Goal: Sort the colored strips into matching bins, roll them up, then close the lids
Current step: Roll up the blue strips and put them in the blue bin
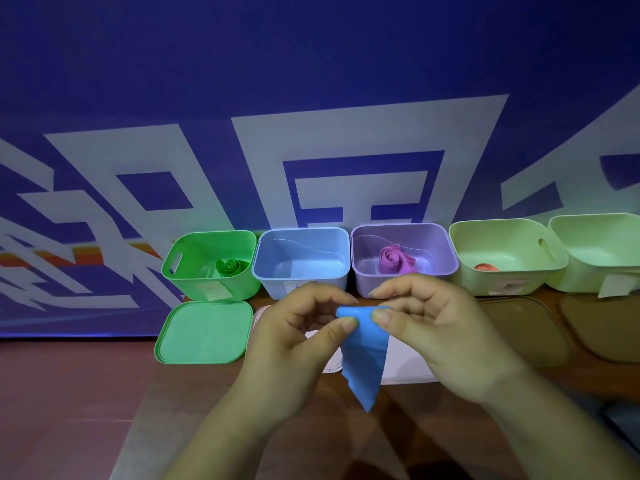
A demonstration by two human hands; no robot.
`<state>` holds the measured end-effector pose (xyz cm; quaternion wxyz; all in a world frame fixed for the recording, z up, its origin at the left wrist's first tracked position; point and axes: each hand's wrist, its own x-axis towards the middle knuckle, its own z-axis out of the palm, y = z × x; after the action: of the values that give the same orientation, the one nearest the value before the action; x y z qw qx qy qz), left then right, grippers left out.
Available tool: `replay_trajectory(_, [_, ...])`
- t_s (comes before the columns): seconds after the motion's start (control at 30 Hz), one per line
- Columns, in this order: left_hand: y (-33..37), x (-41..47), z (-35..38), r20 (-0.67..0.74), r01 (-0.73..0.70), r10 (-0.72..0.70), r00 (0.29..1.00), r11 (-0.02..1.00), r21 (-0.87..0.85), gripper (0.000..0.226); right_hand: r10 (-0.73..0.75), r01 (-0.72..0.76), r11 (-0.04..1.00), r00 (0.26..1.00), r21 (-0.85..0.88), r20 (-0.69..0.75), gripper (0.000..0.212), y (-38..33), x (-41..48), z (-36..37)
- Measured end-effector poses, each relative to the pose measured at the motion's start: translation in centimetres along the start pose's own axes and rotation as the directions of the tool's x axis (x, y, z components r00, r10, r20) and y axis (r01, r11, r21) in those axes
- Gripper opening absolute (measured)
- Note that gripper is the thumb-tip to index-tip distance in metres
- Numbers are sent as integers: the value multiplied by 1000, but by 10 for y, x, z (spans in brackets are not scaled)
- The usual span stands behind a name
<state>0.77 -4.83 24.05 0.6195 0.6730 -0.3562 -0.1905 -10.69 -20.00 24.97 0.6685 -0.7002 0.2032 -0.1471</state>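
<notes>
A blue strip hangs in front of me, its top end curled over. My left hand pinches the strip's top left corner and my right hand pinches its top right. Behind them stands the blue bin, with no strip visible inside. The green bin to its left holds a rolled green strip. The purple bin to the right holds a rolled purple strip. A pale green bin further right holds a rolled pink strip.
A green lid lies flat in front of its bin. A white lid lies under my hands. Two brown lids lie at the right, before two pale green bins, the second at the frame edge. A blue patterned wall stands directly behind.
</notes>
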Motion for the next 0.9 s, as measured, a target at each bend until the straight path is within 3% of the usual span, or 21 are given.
replay_trajectory(0.27, [4, 1, 5, -32, 95, -98, 995, 991, -94, 19, -121, 120, 992, 993, -36, -8, 31, 0, -4, -1])
replay_trajectory(0.53, [9, -1, 14, -77, 176, -194, 978, 964, -198, 26, -124, 117, 989, 989, -85, -81, 37, 1, -4, -4])
replay_trajectory(0.8, [7, -4, 20, -58, 146, -146, 988, 989, -16, 27, -106, 87, 986, 986, -143, -129, 37, 0, -10, -12])
replay_trajectory(0.9, [2, -4, 24, -51, 140, -140, 989, 990, -21, 30, -102, 83, 986, 986, -145, -134, 36, 0, -13, -18])
